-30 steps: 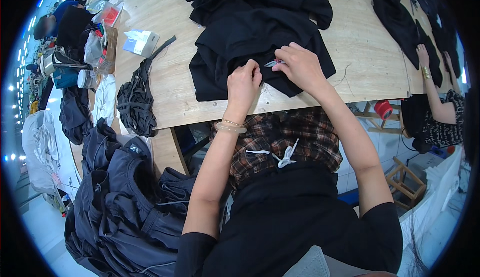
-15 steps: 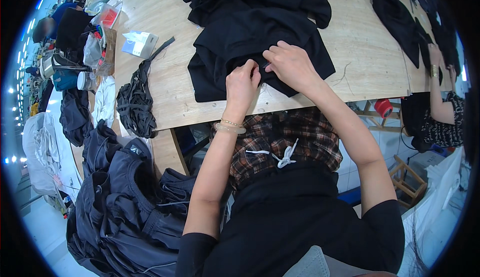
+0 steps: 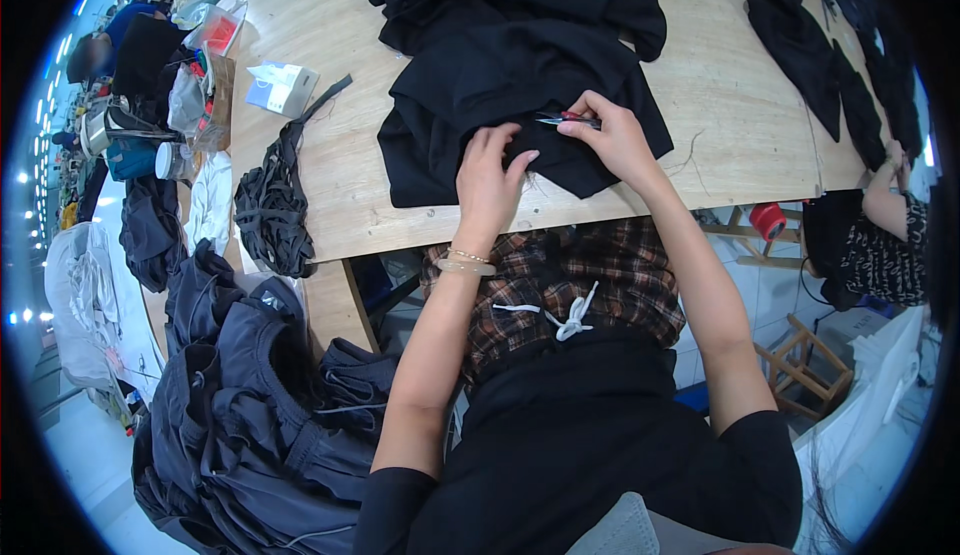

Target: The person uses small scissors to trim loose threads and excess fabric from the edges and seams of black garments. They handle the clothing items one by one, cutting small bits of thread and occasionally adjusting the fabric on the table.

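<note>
A black garment (image 3: pixel 470 85) lies bunched on the wooden table in front of me. My right hand (image 3: pixel 615 140) holds small thread snips (image 3: pixel 570 121) with a red part and pointed metal blades, just above the cloth, the tips toward the left. Resting on the near part of the garment, my left hand (image 3: pixel 488 177) has its thumb spread away from its bent fingers. A few fine loose threads show beside the left thumb. Whether the left fingertips pinch any cloth is hard to see.
Left on the table (image 3: pixel 350 185) lie a bundle of dark strips (image 3: pixel 272 205) and a tissue box (image 3: pixel 282 89). Dark garments (image 3: pixel 240 415) are heaped at my left side. More black pieces (image 3: pixel 790 50) lie at the right, near another person's arm (image 3: pixel 885 200).
My hands have moved apart. The right has drawn back to the right and the snips now show in it; the left has loosened from its pinch, its thumb spreading out.
</note>
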Motion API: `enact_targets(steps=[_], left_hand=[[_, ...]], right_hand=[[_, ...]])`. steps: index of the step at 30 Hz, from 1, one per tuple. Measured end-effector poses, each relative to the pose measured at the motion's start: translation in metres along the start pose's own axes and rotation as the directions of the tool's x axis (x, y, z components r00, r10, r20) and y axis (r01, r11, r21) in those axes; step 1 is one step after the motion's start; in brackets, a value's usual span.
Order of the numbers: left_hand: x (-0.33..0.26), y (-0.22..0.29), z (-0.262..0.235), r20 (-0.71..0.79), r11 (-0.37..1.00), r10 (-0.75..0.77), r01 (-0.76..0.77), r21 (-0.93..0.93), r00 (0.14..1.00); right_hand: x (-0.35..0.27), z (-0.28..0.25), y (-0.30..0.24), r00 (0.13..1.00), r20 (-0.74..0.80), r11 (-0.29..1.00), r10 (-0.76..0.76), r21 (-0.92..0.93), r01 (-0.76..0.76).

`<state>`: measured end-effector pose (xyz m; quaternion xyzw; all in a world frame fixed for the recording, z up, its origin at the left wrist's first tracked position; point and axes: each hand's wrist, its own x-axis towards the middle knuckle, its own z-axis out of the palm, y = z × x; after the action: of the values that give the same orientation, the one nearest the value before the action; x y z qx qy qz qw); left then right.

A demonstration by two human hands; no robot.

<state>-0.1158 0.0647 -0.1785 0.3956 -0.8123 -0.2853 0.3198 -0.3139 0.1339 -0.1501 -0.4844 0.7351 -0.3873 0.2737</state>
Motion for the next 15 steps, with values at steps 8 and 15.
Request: enact_targets(steps=[8, 15], left_hand=[[0.002, -0.010, 0.001, 0.008, 0.864, -0.310, 0.285, -0.415, 0.951], [-0.005, -0.008, -0.004, -0.038, 0.999, 0.026, -0.027, -0.017, 0.999]], right_hand=[[-0.003, 0.009, 0.015, 0.999, -0.044, 0.988, 0.022, 0.152, -0.016], [-0.004, 0.009, 0.016, 0.998, -0.044, 0.983, 0.035, 0.183, -0.026]])
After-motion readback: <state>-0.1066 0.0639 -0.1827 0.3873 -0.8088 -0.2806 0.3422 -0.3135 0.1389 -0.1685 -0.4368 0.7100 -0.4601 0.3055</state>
